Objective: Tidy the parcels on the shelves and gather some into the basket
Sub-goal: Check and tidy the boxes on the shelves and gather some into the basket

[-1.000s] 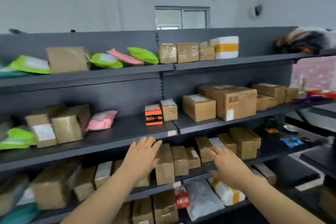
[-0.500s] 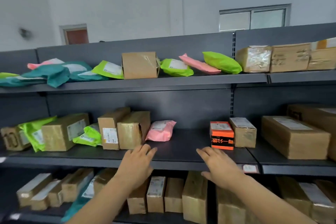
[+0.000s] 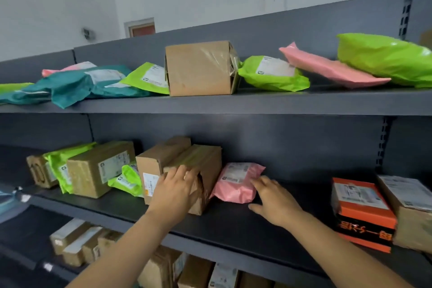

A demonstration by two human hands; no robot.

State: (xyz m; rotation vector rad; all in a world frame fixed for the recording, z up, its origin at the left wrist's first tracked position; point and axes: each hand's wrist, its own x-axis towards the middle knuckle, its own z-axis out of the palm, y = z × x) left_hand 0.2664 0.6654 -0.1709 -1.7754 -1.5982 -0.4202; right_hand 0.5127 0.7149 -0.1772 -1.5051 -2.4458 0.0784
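Observation:
On the middle shelf (image 3: 257, 224) two brown cardboard boxes stand side by side. My left hand (image 3: 174, 190) rests flat on the front of the taped brown box (image 3: 205, 166), fingers straight. To its left stands the second brown box (image 3: 154, 163). A pink mailer bag (image 3: 236, 182) leans against the taped box's right side. My right hand (image 3: 273, 201) lies just right of the pink bag, fingers spread and fingertips touching its edge. No basket is in view.
An orange box (image 3: 360, 210) and a brown box (image 3: 406, 208) stand at the right of the middle shelf. Green bags and a brown box (image 3: 98, 168) fill its left. The top shelf (image 3: 233, 103) holds bags and a box (image 3: 198, 68). More boxes stand below.
The view has swung left and closer to the middle shelf. Both hands have risen from below the shelf edge onto it, the left reaching the taped box and the right the pink bag.

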